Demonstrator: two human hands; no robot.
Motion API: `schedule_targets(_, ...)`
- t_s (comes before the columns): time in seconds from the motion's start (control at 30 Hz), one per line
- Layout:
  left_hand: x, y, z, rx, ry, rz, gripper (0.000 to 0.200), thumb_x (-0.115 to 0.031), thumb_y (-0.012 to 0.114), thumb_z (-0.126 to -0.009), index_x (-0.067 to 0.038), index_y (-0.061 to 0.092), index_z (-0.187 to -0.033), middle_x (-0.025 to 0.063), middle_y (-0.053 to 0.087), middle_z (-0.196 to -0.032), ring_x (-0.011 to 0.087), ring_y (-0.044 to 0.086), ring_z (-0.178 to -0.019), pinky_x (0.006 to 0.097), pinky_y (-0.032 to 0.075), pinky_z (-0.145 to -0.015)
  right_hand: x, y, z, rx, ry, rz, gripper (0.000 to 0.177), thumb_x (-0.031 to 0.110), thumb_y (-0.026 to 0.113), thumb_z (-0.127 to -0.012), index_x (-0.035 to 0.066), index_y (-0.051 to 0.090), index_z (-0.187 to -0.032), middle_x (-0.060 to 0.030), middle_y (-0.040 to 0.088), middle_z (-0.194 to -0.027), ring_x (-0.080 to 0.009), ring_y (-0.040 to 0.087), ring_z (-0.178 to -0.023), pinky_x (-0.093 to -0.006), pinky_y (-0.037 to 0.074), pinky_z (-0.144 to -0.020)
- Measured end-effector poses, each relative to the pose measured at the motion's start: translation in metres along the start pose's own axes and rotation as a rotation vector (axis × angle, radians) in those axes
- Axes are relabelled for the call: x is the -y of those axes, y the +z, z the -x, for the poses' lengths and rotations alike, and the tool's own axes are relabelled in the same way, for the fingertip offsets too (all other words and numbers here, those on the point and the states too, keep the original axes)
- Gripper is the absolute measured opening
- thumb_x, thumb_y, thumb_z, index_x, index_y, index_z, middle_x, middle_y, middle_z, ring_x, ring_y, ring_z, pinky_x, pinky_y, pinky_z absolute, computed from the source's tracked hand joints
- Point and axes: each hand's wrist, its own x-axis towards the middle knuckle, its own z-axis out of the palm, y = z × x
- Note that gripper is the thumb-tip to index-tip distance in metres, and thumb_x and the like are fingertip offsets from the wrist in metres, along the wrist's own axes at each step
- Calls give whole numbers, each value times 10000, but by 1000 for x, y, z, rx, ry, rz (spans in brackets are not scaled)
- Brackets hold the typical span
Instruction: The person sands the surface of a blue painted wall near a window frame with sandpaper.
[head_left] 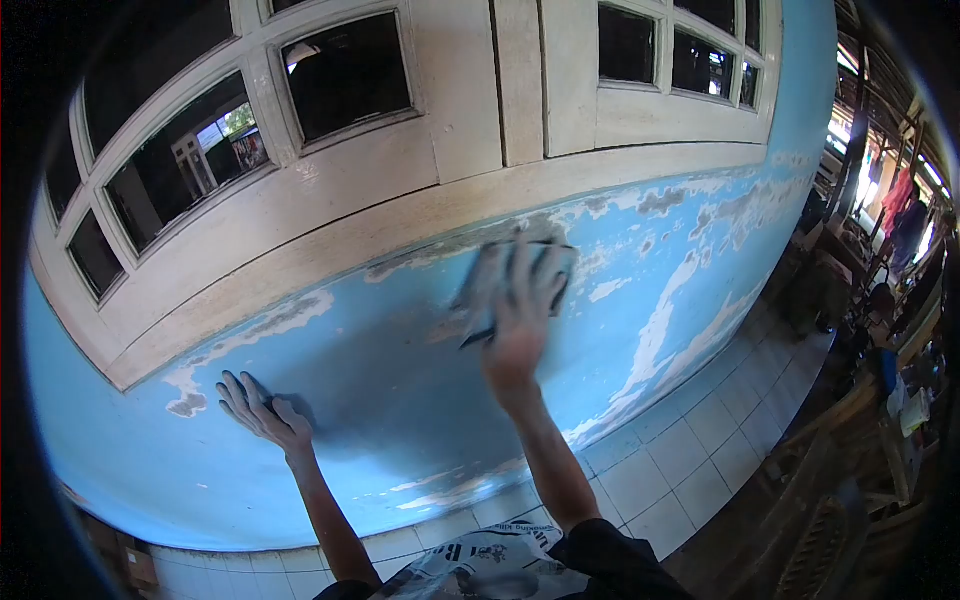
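Note:
My right hand, blurred by motion, presses a dark flat sheet against the blue wall, just under the window frame. Its fingers point up over the sheet, whose dark edges stick out on both sides. The sheet's material is too smeared to tell. Lower on the left, my left hand rests on the wall with its fingers stretched upward and nothing in it. The fingers look dusty. Around the right hand the blue paint has worn away in grey and white patches.
Above the hands runs a white wooden window frame with glass panes. White tiles line the wall's foot. At the right are wooden furniture and hanging cloth. A printed shirt shows at the bottom.

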Motion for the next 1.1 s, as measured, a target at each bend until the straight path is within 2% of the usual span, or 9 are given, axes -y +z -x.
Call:
schedule_targets(0.07,0,0,0,6,1,-5,491,-304,308,-979,-43,432,-1375,222,370,-1449,431,283,-1367,611,151,-1099,2,-2,9,194,-109,53,311,182,564,-865,84,644,-1149,-153,307,-1510,-467,196,-1391,-672,157,-1072)
schedule_targets(0.2,2,-1,0,-4,22,12,504,-308,312,-988,-23,414,-1391,209,362,-1460,405,287,-1372,583,140,-1113,-17,-6,-11,-161,133,-112,270,164,514,-909,124,652,-1138,-180,333,-1490,-447,223,-1391,-678,139,-1073)
schedule_targets(0.43,0,1,-2,-11,20,-3,497,-299,315,-984,-25,419,-1386,218,369,-1452,406,297,-1366,584,151,-1110,-25,6,18,23,-116,-137,328,213,554,-896,124,611,-1206,-207,358,-1467,-427,288,-1372,-680,127,-1074)
schedule_targets(0.5,0,0,0,-13,18,1,497,-304,315,-985,-28,420,-1385,217,370,-1452,405,300,-1364,585,155,-1109,-31,14,23,-62,195,-232,316,176,581,-875,98,613,-1179,-189,393,-1450,-412,329,-1356,-701,120,-1064)
schedule_targets(0.63,1,2,1,-19,18,-11,493,-300,311,-979,-31,431,-1375,224,381,-1441,413,316,-1354,601,157,-1104,19,-1,39,265,-335,-123,373,94,542,-912,-1,538,-1273,-195,565,-1262,-354,529,-1203,-556,294,-1081)
schedule_targets(0.77,4,3,2,-22,18,-15,505,-305,318,-978,-20,424,-1381,222,370,-1450,416,301,-1362,594,154,-1107,-16,21,54,225,140,-551,343,37,532,-894,-29,547,-1230,-238,537,-1281,-384,499,-1227,-551,281,-1090)
schedule_targets(0.83,2,1,3,-17,4,-20,501,-306,313,-975,-24,433,-1371,231,379,-1440,420,310,-1356,605,158,-1101,-24,32,48,-120,230,-444,332,57,549,-885,-27,564,-1206,-279,464,-1349,-394,427,-1292,-543,228,-1113)
schedule_targets(0.93,1,1,1,-14,-4,-14,502,-314,311,-969,-26,442,-1360,242,385,-1430,429,315,-1349,617,160,-1096,10,7,42,198,-226,-372,343,84,593,-860,-36,570,-1181,-272,475,-1342,-406,441,-1274,-495,292,-1091)
schedule_targets(1.1,4,-1,2,-6,7,4,536,-312,349,-948,-12,415,-1386,243,362,-1448,429,282,-1368,602,142,-1104,-3,15,40,195,-120,-151,419,162,638,-845,-13,559,-1218,-253,380,-1434,-404,363,-1337,-596,141,-1112)
